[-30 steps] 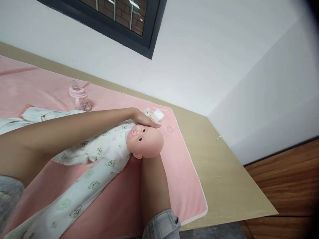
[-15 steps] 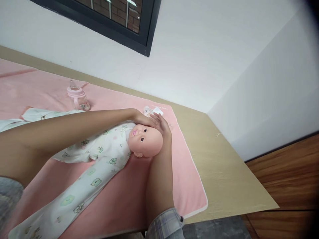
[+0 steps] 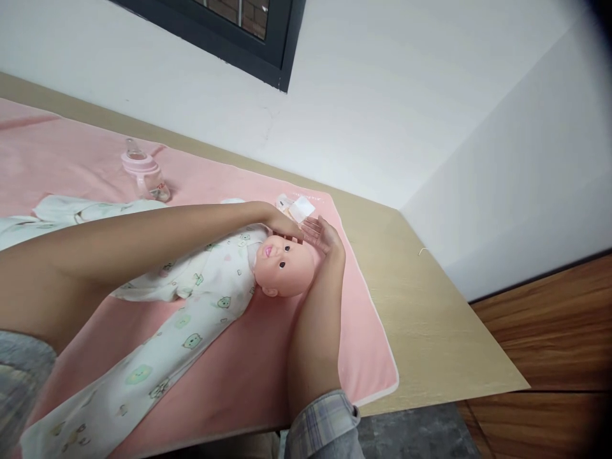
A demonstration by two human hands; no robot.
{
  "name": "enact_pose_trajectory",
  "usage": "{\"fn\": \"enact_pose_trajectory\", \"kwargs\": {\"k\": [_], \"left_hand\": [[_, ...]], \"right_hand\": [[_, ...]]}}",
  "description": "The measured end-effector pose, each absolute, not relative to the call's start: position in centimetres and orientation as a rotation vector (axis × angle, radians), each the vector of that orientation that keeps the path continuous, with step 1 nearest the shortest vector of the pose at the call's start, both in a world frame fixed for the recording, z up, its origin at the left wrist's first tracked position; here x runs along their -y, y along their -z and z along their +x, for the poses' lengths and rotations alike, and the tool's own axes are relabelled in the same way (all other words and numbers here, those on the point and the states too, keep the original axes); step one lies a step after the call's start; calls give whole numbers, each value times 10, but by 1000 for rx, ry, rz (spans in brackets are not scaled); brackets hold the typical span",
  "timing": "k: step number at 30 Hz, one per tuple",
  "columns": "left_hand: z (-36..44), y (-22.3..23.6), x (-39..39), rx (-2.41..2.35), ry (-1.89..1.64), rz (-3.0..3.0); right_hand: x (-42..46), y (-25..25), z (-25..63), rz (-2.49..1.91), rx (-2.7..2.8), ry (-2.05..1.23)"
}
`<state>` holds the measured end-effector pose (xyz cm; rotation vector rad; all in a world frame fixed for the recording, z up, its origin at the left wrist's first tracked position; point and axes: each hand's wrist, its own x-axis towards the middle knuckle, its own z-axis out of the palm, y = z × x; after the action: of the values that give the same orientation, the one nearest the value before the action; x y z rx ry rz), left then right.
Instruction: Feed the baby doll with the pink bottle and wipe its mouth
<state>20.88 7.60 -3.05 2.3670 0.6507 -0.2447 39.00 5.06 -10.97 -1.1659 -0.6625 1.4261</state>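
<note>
A baby doll (image 3: 287, 271) in a white printed sleepsuit (image 3: 229, 268) lies on its back, its bald head toward the right. My left arm reaches across the doll's body. At the far side of the head is my left hand (image 3: 285, 223), its fingers extended and partly hidden by the head. My right hand (image 3: 326, 234) curves round the crown with fingers spread and palm showing; the forearm runs beside the head. The fingertips of both hands meet or overlap. Just beyond them lies a white square tag (image 3: 302, 209) with a small clear item (image 3: 284, 202).
A pink blanket (image 3: 368, 357) covers much of the wooden table (image 3: 430, 331). A pink-lidded baby bottle (image 3: 146, 172) lies tilted past my left arm. The white wall (image 3: 354, 127) and dark window frame (image 3: 282, 57) rise behind. Wooden panels (image 3: 549, 325) stand at the right.
My right hand has opened away from the doll's crown, showing more palm. The doll's head sits slightly farther right in view. More of the white tag shows.
</note>
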Motion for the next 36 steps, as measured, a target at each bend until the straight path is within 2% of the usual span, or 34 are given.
{"fn": "enact_pose_trajectory", "kwargs": {"k": [3,10,18,26,36], "left_hand": [[206,18,-77,-678,286,2517],[168,-7,-64,-821,-63,2751],[116,-6,-42,-954,-369,2759],[92,2,-16,-936,-746,2641],[66,-6,-18,-816,-910,2539]], "right_hand": [[-48,107,389,-1175,694,-1437],[-53,112,385,-1108,711,-1422],[-45,103,394,-955,849,-1254],[-16,49,386,-939,1176,-1068],[18,-15,332,-975,1718,-841]]}}
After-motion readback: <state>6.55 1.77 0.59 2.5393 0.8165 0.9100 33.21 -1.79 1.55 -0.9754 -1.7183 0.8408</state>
